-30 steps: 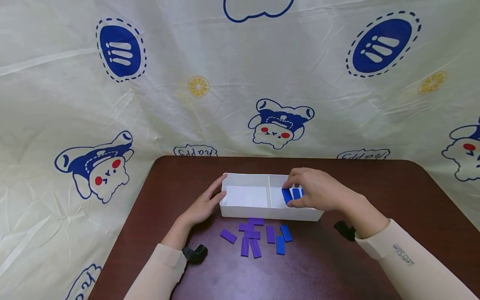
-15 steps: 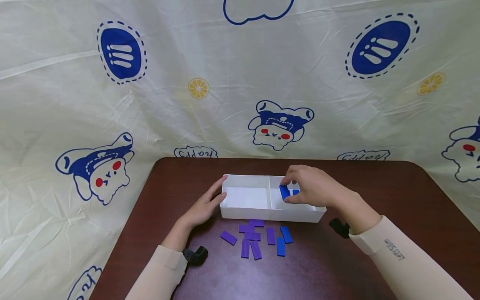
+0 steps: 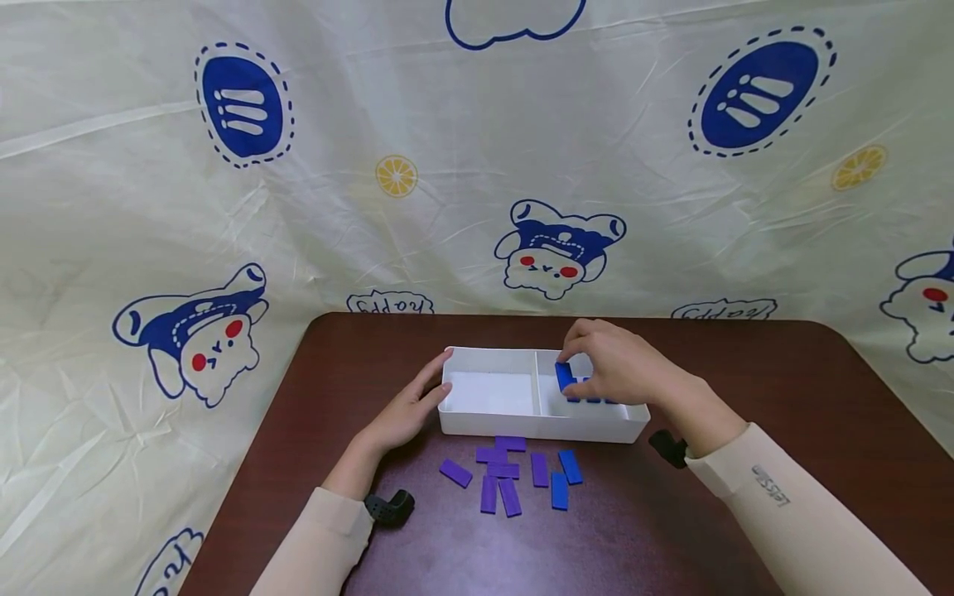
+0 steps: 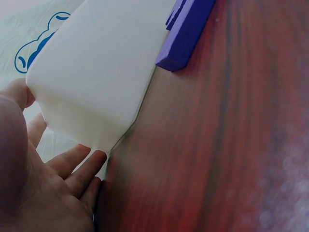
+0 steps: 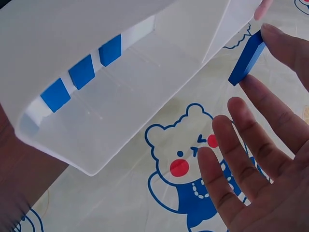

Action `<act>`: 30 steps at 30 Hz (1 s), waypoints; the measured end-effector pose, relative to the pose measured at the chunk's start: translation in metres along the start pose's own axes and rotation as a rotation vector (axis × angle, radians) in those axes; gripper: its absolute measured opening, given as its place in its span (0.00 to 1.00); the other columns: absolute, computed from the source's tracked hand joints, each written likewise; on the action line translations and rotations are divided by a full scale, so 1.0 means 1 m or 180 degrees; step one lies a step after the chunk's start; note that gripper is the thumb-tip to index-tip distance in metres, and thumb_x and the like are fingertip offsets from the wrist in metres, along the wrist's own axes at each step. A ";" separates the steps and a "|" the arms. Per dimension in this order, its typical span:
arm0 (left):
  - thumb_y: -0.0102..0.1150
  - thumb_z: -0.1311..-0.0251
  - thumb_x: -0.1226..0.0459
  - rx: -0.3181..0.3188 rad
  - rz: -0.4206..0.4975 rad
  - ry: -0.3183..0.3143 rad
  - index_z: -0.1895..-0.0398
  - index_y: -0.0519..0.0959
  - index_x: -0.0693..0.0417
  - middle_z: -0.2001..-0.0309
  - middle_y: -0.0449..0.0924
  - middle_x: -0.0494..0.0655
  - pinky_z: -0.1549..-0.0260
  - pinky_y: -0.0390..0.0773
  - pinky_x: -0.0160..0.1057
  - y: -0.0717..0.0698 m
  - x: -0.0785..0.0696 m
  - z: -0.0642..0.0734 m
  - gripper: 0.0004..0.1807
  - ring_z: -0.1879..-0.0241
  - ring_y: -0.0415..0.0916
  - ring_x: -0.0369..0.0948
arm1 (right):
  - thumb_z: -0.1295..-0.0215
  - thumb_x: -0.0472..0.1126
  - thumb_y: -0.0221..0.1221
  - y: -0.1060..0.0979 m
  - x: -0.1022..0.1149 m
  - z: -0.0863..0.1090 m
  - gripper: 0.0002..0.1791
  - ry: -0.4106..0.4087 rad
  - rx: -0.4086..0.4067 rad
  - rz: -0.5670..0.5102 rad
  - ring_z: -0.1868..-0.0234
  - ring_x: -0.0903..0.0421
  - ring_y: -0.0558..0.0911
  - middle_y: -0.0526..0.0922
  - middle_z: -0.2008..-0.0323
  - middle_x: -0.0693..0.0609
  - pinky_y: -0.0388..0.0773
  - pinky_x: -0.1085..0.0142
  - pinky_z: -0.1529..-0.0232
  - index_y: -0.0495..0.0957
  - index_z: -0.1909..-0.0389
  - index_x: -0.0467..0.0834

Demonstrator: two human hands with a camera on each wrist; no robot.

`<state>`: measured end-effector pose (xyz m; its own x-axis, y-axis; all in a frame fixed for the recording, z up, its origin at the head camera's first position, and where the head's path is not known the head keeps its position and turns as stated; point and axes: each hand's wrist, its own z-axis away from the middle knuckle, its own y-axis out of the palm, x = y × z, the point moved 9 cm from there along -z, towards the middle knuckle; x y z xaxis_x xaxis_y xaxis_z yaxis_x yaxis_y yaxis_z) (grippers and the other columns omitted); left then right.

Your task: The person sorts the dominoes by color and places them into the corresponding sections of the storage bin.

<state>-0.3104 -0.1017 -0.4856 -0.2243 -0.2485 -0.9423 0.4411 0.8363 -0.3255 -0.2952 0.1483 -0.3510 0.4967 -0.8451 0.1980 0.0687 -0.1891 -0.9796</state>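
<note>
A white two-compartment box (image 3: 544, 426) stands on the table. My left hand (image 3: 402, 410) touches its left end wall, thumb and fingers spread and uncurled in the left wrist view. My right hand (image 3: 622, 364) is over the right compartment, pinching a blue rectangular block (image 5: 247, 58) between thumb and index finger; the other fingers are spread. In the right wrist view, three blue blocks (image 5: 81, 71) stand in a spaced row along the compartment's near wall. The left compartment (image 3: 492, 389) shows only its white floor.
In front of the box lie several purple blocks (image 3: 539, 469), some overlapping, and two blue blocks (image 3: 559, 490). The dark brown table (image 3: 633, 530) ends at a patterned cloth (image 3: 462, 248) behind. A divider (image 3: 537, 385) splits the box.
My right hand, with the blue block pinched, has moved slightly left and away, uncovering more of the row of blue blocks. My left hand has kept its place at the box.
</note>
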 end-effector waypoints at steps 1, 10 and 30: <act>0.45 0.18 0.55 -0.0002 -0.0004 -0.0004 0.15 0.48 0.38 0.17 0.52 0.52 0.24 0.59 0.60 0.000 0.000 0.000 0.34 0.20 0.55 0.54 | 0.48 0.53 0.79 0.001 -0.001 -0.001 0.22 0.0018 0.0009 -0.0003 0.42 0.46 0.79 0.81 0.46 0.49 0.79 0.44 0.39 0.90 0.54 0.48; 0.45 0.18 0.55 0.0006 0.0007 -0.0030 0.15 0.48 0.39 0.17 0.51 0.53 0.24 0.57 0.62 0.000 0.002 0.001 0.34 0.19 0.53 0.54 | 0.47 0.53 0.78 0.008 -0.008 -0.008 0.21 0.0097 0.0084 -0.0107 0.40 0.43 0.78 0.81 0.43 0.48 0.75 0.41 0.37 0.89 0.53 0.49; 0.45 0.18 0.56 0.0029 0.0043 0.0008 0.15 0.48 0.38 0.17 0.51 0.53 0.24 0.59 0.61 0.000 0.000 0.000 0.34 0.19 0.54 0.54 | 0.44 0.51 0.77 0.032 -0.025 -0.020 0.20 0.0233 0.0155 -0.0166 0.37 0.39 0.77 0.80 0.39 0.43 0.70 0.35 0.34 0.89 0.53 0.47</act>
<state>-0.3105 -0.1012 -0.4860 -0.2203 -0.2358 -0.9465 0.4519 0.8352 -0.3133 -0.3228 0.1532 -0.3861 0.4270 -0.8692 0.2492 0.1357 -0.2109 -0.9680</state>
